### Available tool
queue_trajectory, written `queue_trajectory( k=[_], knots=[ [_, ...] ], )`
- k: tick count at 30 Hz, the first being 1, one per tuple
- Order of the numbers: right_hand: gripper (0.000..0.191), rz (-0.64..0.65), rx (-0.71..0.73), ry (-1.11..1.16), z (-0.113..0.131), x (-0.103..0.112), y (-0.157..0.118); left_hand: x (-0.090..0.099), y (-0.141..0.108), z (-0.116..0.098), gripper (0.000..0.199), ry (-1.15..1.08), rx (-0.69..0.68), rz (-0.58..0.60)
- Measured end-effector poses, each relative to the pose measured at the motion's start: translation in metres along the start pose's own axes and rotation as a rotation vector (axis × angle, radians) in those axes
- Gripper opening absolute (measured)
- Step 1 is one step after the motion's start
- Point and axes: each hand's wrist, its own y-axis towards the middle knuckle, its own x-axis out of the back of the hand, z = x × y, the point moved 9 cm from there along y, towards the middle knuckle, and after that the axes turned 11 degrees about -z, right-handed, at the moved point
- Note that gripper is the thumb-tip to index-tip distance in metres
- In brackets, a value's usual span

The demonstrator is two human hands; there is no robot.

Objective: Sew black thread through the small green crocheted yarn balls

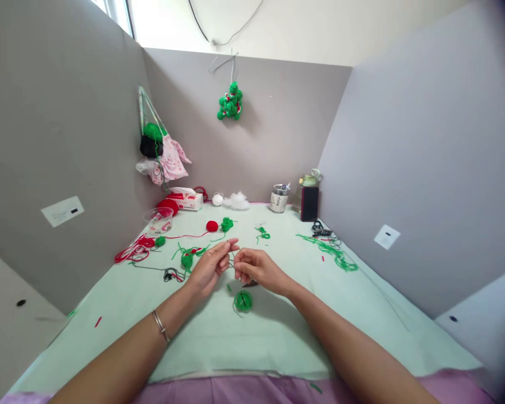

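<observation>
Above the middle of the table, my left hand [214, 264] and my right hand [256, 266] are close together with fingertips pinched. A thin dark strand of yarn [232, 264] runs between them, and both hands seem to grip it. Its ends are hidden by my fingers. Just below my hands, a round green piece [243, 301] with dark strands across it lies on the cloth. Under my right hand a dark brown object [249, 284] is partly covered. To the left of my left hand lies a green and red yarn piece [187, 259] with loose ends.
Red yarn [137, 249] and dark cord [173, 274] lie left; green strands [340, 259] lie right. Farther back are a red ball [211, 226], tissue box [186, 199], white stuffing [237, 201], a tin [280, 199] and a dark upright box [310, 204]. Grey partitions enclose the table.
</observation>
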Motion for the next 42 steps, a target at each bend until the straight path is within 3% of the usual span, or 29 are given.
queue_trajectory(
  k=[3,6,8,14,19,25,42],
  knots=[
    [0.021,-0.170,0.133,-0.076,0.013,0.024,0.005,0.009,0.005,-0.002,0.039,-0.102,-0.007,-0.033],
    [0.020,-0.421,0.190,-0.057,0.023,0.055,0.005,0.009,0.001,-0.008,0.037,0.119,-0.147,-0.041],
    [0.023,-0.473,0.130,0.059,0.020,0.062,0.005,0.001,-0.006,-0.010,0.042,0.333,-0.258,-0.006],
    [0.030,-0.394,0.053,0.290,0.011,0.041,0.005,-0.018,-0.025,-0.008,0.049,0.635,-0.455,0.071],
    [0.021,-0.436,0.122,0.070,0.014,0.039,0.003,-0.022,-0.026,-0.006,0.050,0.682,-0.498,0.098],
    [0.024,-0.358,0.107,-0.200,0.010,0.032,0.003,-0.018,-0.024,-0.008,0.054,0.697,-0.540,0.069],
    [0.029,-0.320,0.049,-0.171,0.007,0.027,0.002,-0.019,-0.025,-0.011,0.052,0.758,-0.613,0.095]
  ],
)
